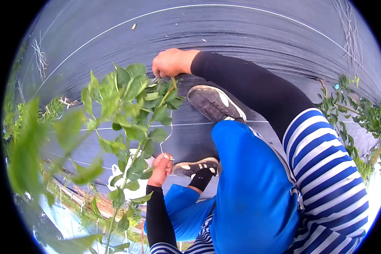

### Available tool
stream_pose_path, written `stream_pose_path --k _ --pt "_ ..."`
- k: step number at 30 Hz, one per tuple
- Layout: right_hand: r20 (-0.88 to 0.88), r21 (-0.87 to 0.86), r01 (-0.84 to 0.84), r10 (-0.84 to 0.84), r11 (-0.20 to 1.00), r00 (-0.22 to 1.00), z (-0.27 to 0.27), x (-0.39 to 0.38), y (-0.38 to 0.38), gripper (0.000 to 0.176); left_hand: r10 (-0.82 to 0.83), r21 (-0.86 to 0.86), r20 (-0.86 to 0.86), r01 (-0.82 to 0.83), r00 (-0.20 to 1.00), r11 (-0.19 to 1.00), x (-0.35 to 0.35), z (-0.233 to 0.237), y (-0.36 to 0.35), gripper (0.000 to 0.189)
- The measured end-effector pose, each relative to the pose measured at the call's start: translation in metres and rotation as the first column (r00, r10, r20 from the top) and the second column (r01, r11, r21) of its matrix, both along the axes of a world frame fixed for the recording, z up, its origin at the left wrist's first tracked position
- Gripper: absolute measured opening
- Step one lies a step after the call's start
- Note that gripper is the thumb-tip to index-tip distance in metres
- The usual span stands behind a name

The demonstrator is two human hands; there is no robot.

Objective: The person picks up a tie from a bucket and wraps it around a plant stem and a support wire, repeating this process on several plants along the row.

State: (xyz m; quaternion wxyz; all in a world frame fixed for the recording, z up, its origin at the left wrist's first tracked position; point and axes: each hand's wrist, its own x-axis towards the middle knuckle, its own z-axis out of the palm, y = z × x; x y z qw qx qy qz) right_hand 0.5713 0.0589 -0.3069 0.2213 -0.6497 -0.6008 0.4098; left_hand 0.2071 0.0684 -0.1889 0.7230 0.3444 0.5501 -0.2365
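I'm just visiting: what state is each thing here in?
Left hand: pinching the string
Right hand: curled beside the plant, fingertips hidden
White string: unevenly bent, not straight
Leafy plant: green, in leaf
Dark ground sheet: spread out, wrinkled in places
Dark shoes: worn on the feet

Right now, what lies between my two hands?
The head view shows white string and green leaves between the right hand and the left hand.

One head-worn camera looks steeply down, wide and round-framed, over the wearer's knee (241, 144) toward dark ground sheet (249, 40), a leafy plant (135, 132) close before it.
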Motion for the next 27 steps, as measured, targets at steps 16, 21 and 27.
stream_pose_path --k 16,21,27 --pt "0.128 0.101 -0.226 0.212 0.969 0.969 -0.004 0.005 0.019 0.014 0.162 0.466 -0.013 -0.137 0.987 0.874 -0.022 -0.021 0.028 0.022" --pt "-0.006 0.121 -0.211 0.214 0.970 0.977 0.005 0.014 0.013 0.013 0.320 0.522 0.010 -0.277 0.947 0.806 -0.029 -0.028 0.048 0.012" --pt "-0.086 0.268 -0.022 0.047 0.963 0.995 0.007 0.011 0.003 0.011 0.180 0.591 0.062 -0.181 0.982 0.786 -0.071 -0.041 0.091 0.020"
